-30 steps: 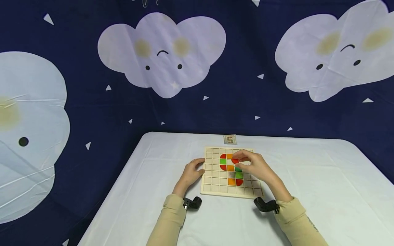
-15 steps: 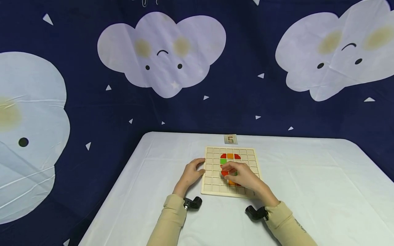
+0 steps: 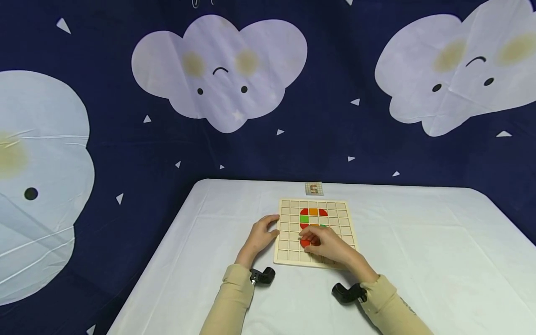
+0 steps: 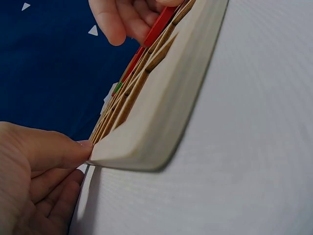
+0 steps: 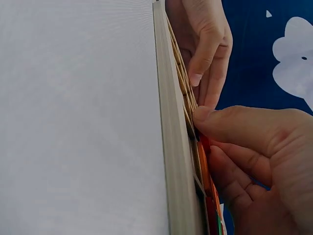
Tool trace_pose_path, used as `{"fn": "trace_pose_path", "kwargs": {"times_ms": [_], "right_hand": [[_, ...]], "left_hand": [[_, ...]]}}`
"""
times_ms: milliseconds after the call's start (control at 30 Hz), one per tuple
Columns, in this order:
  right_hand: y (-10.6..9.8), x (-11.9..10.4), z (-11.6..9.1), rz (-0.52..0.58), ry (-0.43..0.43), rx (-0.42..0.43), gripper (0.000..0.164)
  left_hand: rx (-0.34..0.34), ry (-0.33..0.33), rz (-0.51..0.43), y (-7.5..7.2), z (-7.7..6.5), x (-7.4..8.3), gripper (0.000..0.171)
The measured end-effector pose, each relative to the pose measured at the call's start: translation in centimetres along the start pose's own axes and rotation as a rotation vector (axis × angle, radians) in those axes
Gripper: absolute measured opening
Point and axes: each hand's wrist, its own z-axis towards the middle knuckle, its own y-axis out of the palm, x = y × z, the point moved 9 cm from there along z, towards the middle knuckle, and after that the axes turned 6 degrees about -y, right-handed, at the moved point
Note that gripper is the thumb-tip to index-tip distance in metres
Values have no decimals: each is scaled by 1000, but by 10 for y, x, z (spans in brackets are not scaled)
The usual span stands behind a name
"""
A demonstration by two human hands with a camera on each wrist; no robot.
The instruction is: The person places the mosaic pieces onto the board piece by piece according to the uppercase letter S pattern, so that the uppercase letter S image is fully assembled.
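A pale wooden grid board point(image 3: 289, 255) lies on the white table. Coloured pieces on it include a green square point(image 3: 304, 218), an orange square point(image 3: 313, 211) and a red quarter-round piece point(image 3: 323, 212). My right hand point(image 3: 328, 243) pinches another red piece point(image 3: 305, 243) at the lower left of this pattern; in the left wrist view that red piece point(image 4: 159, 28) stands tilted at the grid. The hand covers several placed pieces. My left hand point(image 3: 260, 237) touches the board's left edge with thumb and index fingertips. In the left wrist view its thumb point(image 4: 63, 149) meets the edge.
A small patterned card point(image 3: 314, 188) lies behind the board near the table's far edge. Each wrist carries a black camera, such as the one on the right point(image 3: 349, 293). A dark blue cloth point(image 3: 251, 153) with clouds hangs behind the table.
My right hand has moved from the pattern's upper right to its lower left, leaving a red piece in the top row and bringing another red one. My left hand stays at the edge.
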Motion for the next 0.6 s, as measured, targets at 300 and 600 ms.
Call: {"fn": "trace_pose_path", "kwargs": {"times_ms": [300,600], "right_hand": [[0,-2,0,23,-23,19,30],[-32,3,4,29,15,85,18]], "left_hand": [[-1,-48,-29,1,0,-1,44],[4,-49,-7,0,0,-1,44]]}}
